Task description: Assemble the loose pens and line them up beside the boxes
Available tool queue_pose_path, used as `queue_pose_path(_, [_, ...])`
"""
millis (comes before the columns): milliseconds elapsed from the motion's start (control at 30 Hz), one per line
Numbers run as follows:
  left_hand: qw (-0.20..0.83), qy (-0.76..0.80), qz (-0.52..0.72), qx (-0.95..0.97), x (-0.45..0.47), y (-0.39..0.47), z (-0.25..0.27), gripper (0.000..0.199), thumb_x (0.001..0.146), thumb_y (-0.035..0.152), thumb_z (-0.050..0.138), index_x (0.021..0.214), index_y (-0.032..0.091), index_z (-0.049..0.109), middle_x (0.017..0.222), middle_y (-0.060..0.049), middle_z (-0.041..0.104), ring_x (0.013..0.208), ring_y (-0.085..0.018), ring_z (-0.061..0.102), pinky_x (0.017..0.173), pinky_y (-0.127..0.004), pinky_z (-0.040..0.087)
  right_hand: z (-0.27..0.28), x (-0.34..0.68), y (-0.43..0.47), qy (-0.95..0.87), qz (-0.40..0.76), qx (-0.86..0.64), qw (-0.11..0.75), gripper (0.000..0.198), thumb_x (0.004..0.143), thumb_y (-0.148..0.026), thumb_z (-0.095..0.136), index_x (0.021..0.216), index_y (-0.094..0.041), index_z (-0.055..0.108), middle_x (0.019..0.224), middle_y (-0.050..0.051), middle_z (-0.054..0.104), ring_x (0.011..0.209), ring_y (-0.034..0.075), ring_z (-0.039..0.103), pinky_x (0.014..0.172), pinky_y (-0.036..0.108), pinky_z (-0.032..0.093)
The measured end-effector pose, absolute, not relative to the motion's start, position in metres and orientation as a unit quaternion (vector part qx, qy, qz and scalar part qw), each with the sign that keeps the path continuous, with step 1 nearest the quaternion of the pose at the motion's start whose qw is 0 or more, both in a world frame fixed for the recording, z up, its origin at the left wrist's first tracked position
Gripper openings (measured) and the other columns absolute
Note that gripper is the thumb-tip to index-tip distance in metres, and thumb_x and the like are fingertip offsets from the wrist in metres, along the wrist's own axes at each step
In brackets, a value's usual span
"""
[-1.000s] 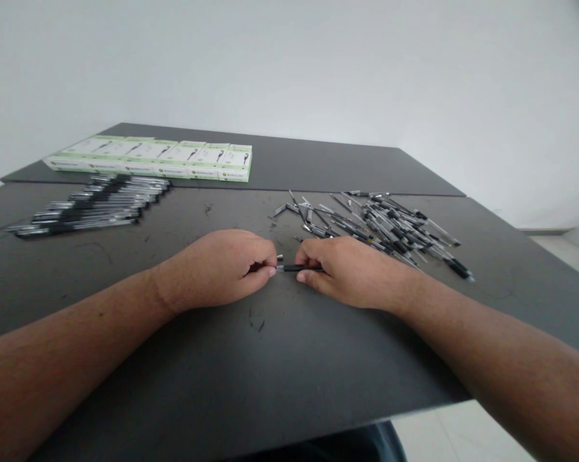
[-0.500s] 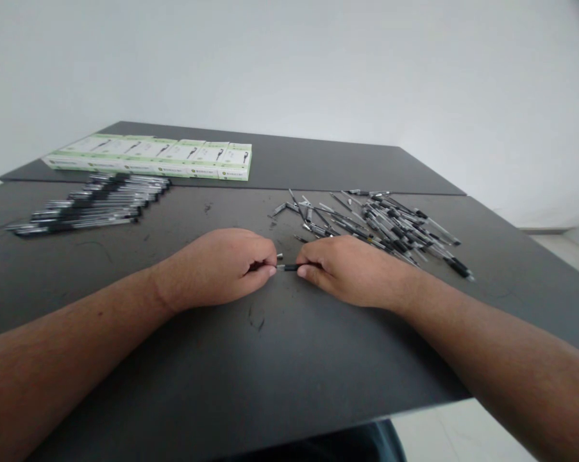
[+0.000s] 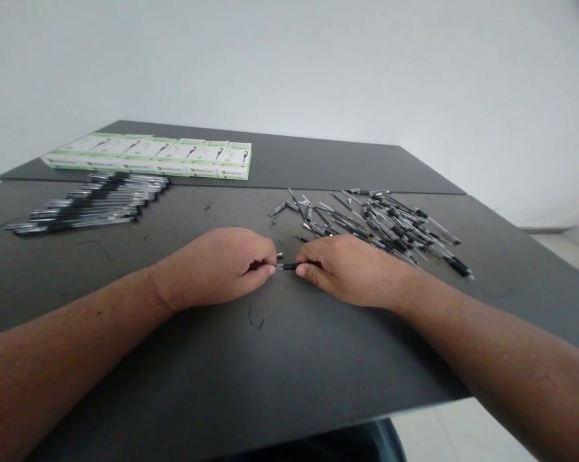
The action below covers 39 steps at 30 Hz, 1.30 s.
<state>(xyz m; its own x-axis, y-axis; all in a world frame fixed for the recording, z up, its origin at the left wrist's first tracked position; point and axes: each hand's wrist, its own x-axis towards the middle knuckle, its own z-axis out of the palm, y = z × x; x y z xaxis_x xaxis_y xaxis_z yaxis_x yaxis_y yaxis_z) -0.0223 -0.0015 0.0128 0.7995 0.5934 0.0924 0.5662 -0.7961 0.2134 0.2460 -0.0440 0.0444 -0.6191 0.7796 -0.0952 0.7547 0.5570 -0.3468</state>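
One black-and-clear pen point(image 3: 290, 266) spans the gap from the left hand point(image 3: 222, 266) to the right hand point(image 3: 354, 273), each grip pinched on it, over the middle of the bench point(image 3: 289, 366). Loose pen parts point(image 3: 390, 230) lie just beyond the right hand; lined-up pens point(image 3: 94, 200) lie far left, green-and-white boxes point(image 3: 174, 155) on their far side.

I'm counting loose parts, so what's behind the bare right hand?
Behind the bare right hand, a jumbled pile of slim black, clear and silvery pen parts shows on the dark grey table. Whatever the hand itself covers cannot be seen.
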Motion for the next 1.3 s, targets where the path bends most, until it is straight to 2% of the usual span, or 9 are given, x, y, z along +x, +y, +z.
queue_pose_path(100, [0.086,0.305,0.081,0.945,-0.0231,-0.0013,0.0124,0.018,0.105,0.031,0.06,0.098,0.026,0.076,0.093,-0.004,0.081,0.087,-0.026,0.074,0.08,-0.039,0.048,0.0446,0.2458,-0.0442,-0.867,0.194,-0.457,0.05,0.024,0.111,-0.031,0.072,0.13,-0.019,0.081,0.109,0.008,0.087,0.093,0.023,0.077,0.082,0.032,0.048])
queue_pose_path(267, [0.088,0.308,0.078,0.944,-0.0234,-0.0023,0.0128,0.018,0.106,0.031,0.061,0.1,0.026,0.077,0.095,-0.004,0.082,0.089,-0.026,0.074,0.082,-0.039,0.048,0.0454,0.2452,-0.0439,-0.882,0.161,-0.443,0.018,0.024,0.117,-0.029,0.062,0.111,-0.018,0.082,0.103,0.009,0.086,0.093,0.024,0.075,0.082,0.034,0.046])
queue_pose_path(467, [0.084,0.311,0.075,0.944,-0.0226,-0.0024,0.013,0.018,0.106,0.03,0.061,0.098,0.025,0.077,0.095,-0.004,0.082,0.088,-0.026,0.074,0.081,-0.039,0.048,0.0444,0.2463,-0.0437,-0.872,0.185,-0.452,0.045,0.023,0.112,-0.032,0.072,0.127,-0.018,0.082,0.111,0.009,0.088,0.096,0.024,0.077,0.083,0.033,0.049])
queue_pose_path(633, [0.086,0.313,0.071,0.943,-0.0213,-0.0031,0.0145,0.017,0.106,0.03,0.062,0.098,0.025,0.077,0.094,-0.004,0.081,0.088,-0.025,0.074,0.081,-0.038,0.048,0.0449,0.2455,-0.0439,-0.887,0.156,-0.435,0.009,0.029,0.119,-0.028,0.058,0.112,-0.017,0.083,0.109,0.011,0.087,0.101,0.026,0.078,0.089,0.035,0.048])
queue_pose_path(800, [0.082,0.311,0.073,0.944,-0.0214,-0.0027,0.0135,0.018,0.106,0.03,0.062,0.097,0.025,0.077,0.093,-0.004,0.081,0.086,-0.025,0.073,0.08,-0.038,0.047,0.0429,0.2467,-0.044,-0.867,0.185,-0.461,0.044,0.025,0.111,-0.032,0.074,0.131,-0.019,0.081,0.112,0.008,0.088,0.096,0.024,0.077,0.083,0.033,0.048])
queue_pose_path(900, [0.083,0.308,0.076,0.945,-0.0219,-0.0024,0.0127,0.018,0.107,0.03,0.062,0.098,0.025,0.077,0.094,-0.004,0.081,0.087,-0.025,0.073,0.081,-0.038,0.047,0.0436,0.246,-0.0438,-0.872,0.169,-0.46,0.024,0.017,0.112,-0.031,0.072,0.118,-0.019,0.082,0.105,0.008,0.086,0.093,0.024,0.076,0.08,0.033,0.045])
queue_pose_path(1000, [0.08,0.309,0.075,0.945,-0.0222,-0.0021,0.0125,0.017,0.106,0.03,0.063,0.099,0.025,0.077,0.094,-0.004,0.081,0.087,-0.025,0.074,0.081,-0.038,0.048,0.0441,0.2451,-0.0431,-0.888,0.152,-0.435,0.004,0.028,0.118,-0.029,0.06,0.11,-0.017,0.083,0.108,0.011,0.087,0.099,0.026,0.077,0.085,0.035,0.046])
queue_pose_path(1167, [0.079,0.31,0.076,0.944,-0.0225,-0.0019,0.0125,0.016,0.106,0.03,0.063,0.099,0.026,0.077,0.095,-0.004,0.081,0.088,-0.025,0.074,0.081,-0.037,0.048,0.0428,0.2463,-0.0428,-0.871,0.189,-0.452,0.045,0.026,0.112,-0.031,0.073,0.133,-0.018,0.081,0.11,0.008,0.087,0.095,0.023,0.077,0.083,0.032,0.048])
queue_pose_path(1300, [0.082,0.307,0.077,0.945,-0.0235,-0.0018,0.0121,0.015,0.106,0.03,0.064,0.1,0.026,0.078,0.095,-0.003,0.082,0.088,-0.024,0.074,0.081,-0.036,0.048,0.0435,0.2459,-0.0431,-0.876,0.17,-0.451,0.023,0.018,0.114,-0.03,0.069,0.116,-0.018,0.083,0.103,0.008,0.086,0.092,0.023,0.075,0.081,0.033,0.045])
